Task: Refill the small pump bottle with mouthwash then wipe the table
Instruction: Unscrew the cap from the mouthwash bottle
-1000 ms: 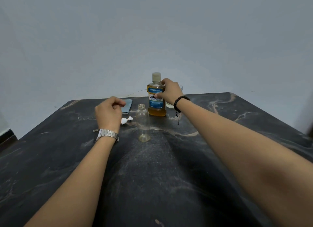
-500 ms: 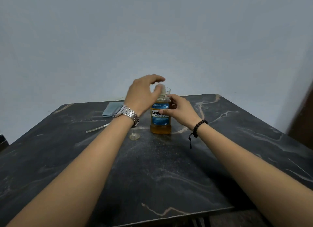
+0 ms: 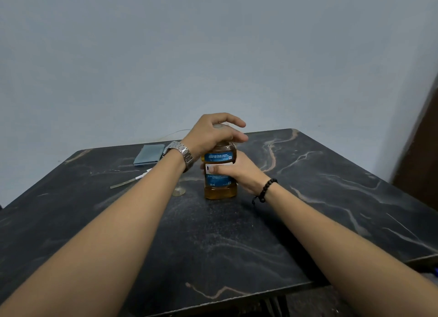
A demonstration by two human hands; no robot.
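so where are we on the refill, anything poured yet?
Done: the pump lies on the table, out of the small bottle, which looks empty. In hand: right hand steadies the mouthwash bottle, left hand has its grip over the cap. Left: uncapping, pouring, refitting the pump, wiping with the folded cloth.

So the mouthwash bottle (image 3: 220,174) stands upright on the worktop (image 3: 237,245), roughly mid-way across and toward the far half. Left hand (image 3: 208,134) sits on top of it, over the cap; right hand (image 3: 237,172) wraps its right side lower down. Just left of the bottle, the base of the small pump bottle (image 3: 179,191) pokes out from under the left forearm. Further left lies the pump tube (image 3: 129,181), and behind that, near the far edge, a folded cloth (image 3: 149,154).
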